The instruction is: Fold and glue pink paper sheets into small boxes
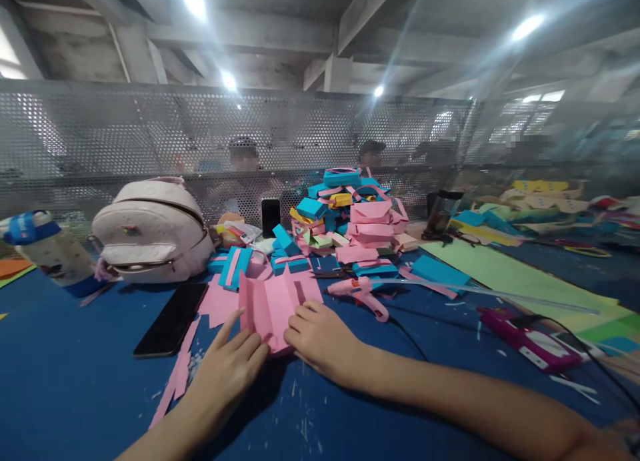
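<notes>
Creased pink paper, held two-handed.
Left hand grips at 7 o'clock, right hand grips at 4; glue gun at 3.

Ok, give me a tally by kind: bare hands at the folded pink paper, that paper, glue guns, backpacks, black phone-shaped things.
Bare hands: 2, left hand and right hand
Folded pink paper: 1
Glue gun: 1
Backpack: 1
Black phone-shaped things: 2, one flat, one upright
Total: 7

No lettering, label, brand, number or sign is legible on anything here.
</notes>
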Demonstrator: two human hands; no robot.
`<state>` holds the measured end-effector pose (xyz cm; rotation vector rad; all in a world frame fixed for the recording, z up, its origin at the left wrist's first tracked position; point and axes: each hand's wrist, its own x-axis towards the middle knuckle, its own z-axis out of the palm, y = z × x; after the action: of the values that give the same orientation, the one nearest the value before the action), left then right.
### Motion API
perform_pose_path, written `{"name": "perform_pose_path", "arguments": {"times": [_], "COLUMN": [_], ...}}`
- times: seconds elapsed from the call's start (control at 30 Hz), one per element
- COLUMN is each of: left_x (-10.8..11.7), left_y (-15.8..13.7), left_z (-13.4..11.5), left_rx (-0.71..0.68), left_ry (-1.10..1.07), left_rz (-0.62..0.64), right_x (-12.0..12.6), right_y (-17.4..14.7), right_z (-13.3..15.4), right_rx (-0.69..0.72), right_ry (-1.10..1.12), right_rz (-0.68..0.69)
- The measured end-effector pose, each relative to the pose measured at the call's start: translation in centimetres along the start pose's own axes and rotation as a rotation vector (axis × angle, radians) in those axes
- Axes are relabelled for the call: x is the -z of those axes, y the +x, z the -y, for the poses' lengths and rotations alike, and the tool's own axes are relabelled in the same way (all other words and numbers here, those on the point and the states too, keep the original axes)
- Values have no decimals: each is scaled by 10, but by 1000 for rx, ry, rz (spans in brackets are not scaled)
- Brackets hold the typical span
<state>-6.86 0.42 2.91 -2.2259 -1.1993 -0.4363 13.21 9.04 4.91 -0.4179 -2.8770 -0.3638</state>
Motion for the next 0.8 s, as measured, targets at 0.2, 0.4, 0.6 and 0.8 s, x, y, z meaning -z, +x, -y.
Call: {"name": "perform_pose_path", "arguments": {"times": [0.2, 0.4, 0.6, 0.8], "left_x": [3, 1, -2, -7], "left_y": [0, -1, 10, 16], "left_z": [1, 5, 5, 5], "left_rx": [44, 41, 122, 133], "left_ry": [-3, -44, -192, -117], "left_rz": [24, 55, 152, 204], "right_x": [-7, -6, 0, 2], "right_y": [1, 1, 12, 24], "right_z": [0, -1, 6, 15], "right_rx": [1, -4, -31, -100], "right_ry": [-19, 15, 114, 143], "right_rz": [13, 62, 120, 207]}}
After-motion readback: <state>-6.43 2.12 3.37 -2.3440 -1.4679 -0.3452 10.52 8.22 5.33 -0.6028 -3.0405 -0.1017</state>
